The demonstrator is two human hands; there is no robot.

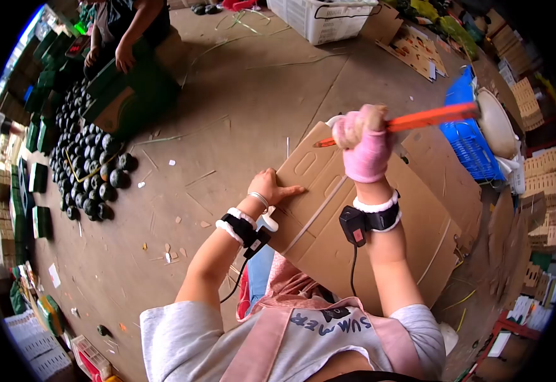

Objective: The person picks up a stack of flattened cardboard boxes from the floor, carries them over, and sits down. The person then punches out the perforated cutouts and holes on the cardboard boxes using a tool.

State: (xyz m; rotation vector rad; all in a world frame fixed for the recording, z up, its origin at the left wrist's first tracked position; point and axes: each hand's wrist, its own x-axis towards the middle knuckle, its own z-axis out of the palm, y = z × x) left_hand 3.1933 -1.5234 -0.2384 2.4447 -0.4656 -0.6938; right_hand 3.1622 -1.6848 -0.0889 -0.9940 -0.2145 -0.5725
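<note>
In front of my body leans a flattened cardboard box [329, 223], with cut-out slots and a pale strip across its face. My left hand [273, 190] grips its left edge, thumb stretched over the face and the other fingers mostly hidden at the edge. Above the board, my right hand [366, 143], in a pink glove with bare fingertips, is closed round a long orange tool [431, 118]. One end of the tool is pointed; its far part is blurred, so its exact kind is unclear. Each wrist wears a black strap with a small wired box.
Dark green round squashes [90, 162] lie heaped at left. Beside them another person's hand [125, 57] rests on a green carton [135, 95]. A white crate [322, 22] stands at the back, a blue basket [472, 143] at right. Scraps litter the floor.
</note>
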